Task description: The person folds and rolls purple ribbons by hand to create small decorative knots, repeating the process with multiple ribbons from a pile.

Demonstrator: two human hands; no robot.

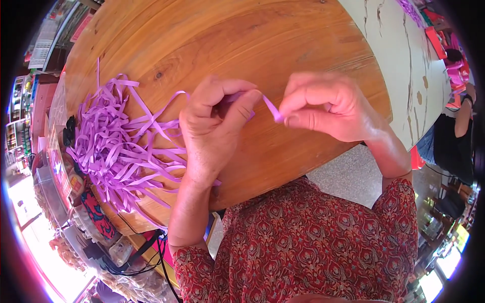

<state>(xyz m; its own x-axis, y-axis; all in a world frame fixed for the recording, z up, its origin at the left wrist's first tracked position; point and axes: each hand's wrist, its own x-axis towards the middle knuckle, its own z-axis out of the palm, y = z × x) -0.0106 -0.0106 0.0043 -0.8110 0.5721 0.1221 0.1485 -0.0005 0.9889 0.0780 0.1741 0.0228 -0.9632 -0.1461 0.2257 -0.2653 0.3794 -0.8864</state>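
Observation:
A length of purple ribbon stretches between my two hands above the wooden table. My left hand is closed, its thumb and index finger pinching the ribbon, with more of it showing inside the curled fingers. The right hand pinches the ribbon's other part between thumb and fingertips, slightly blurred. To the left lies a large tangled heap of purple ribbon, with loose strands reaching right toward and behind my left wrist. Whether the held piece joins the heap is hidden by my left hand.
The wooden tabletop adjoins a white, marbled surface on the right. Bags and a red-blue patterned item crowd the left edge, with black cables below. Another person's arm shows at far right, near red boxes.

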